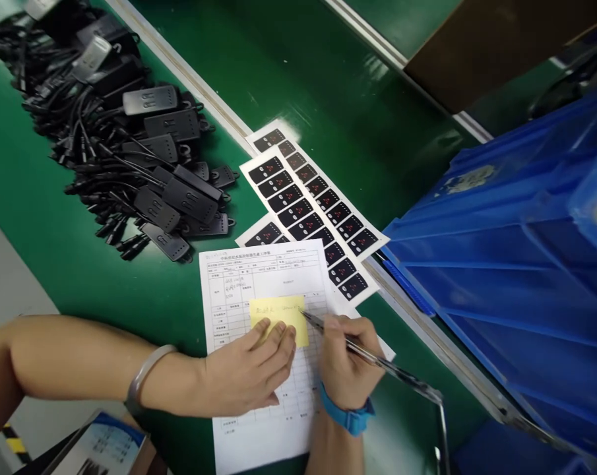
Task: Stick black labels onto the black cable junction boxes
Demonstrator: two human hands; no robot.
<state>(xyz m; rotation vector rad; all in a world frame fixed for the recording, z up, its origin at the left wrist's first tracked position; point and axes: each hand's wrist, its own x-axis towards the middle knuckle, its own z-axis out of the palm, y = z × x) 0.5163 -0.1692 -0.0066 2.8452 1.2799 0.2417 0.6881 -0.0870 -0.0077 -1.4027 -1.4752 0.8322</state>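
Note:
A yellow sticky note (pixel 298 333) lies on a printed form (pixel 229 435), with a line of handwriting near its upper edge. My left hand (pixel 251 369) rests flat across the note's lower part, fingers stretched out and touching the paper. Between the fingers of my right hand (pixel 350 356) is a pen (pixel 372 357), its tip at the note's upper right. Something dark and glossy trails from the pen's back end toward the lower right; whether it is a cord I cannot tell. Beyond the form lie sheets of black labels (pixel 305 224), overlapping one another.
Black power adapters (pixel 152 145) with cables are heaped at the upper left of the green table (pixel 194 39). A large blue crate (pixel 516 244) stands at the right. A brown cardboard box (pixel 496 53) is behind it. A booklet (pixel 105 448) shows at the lower left.

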